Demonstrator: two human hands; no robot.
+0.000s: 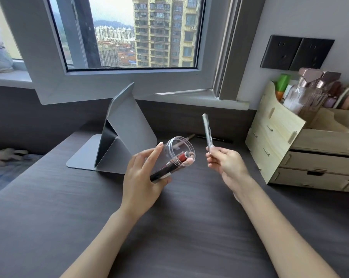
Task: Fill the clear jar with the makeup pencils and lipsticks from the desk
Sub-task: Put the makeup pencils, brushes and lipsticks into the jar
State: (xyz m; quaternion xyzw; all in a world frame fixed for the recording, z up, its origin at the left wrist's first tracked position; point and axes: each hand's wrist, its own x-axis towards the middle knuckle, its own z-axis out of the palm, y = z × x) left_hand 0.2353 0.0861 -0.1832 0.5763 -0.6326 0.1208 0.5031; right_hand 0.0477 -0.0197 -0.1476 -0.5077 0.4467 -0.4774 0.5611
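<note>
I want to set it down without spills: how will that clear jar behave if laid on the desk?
The clear jar looks round and smooth-walled, so laid on its side it would probably roll. Its mouth is open, and the red lipstick inside could slide out. It appears thin and light, since the left hand holds it with spread fingers; a nudge would likely shift it on the desk.

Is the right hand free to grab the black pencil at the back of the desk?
Probably not yet: the right hand already holds a silver pencil; the black pencil itself lies unobstructed.
</note>
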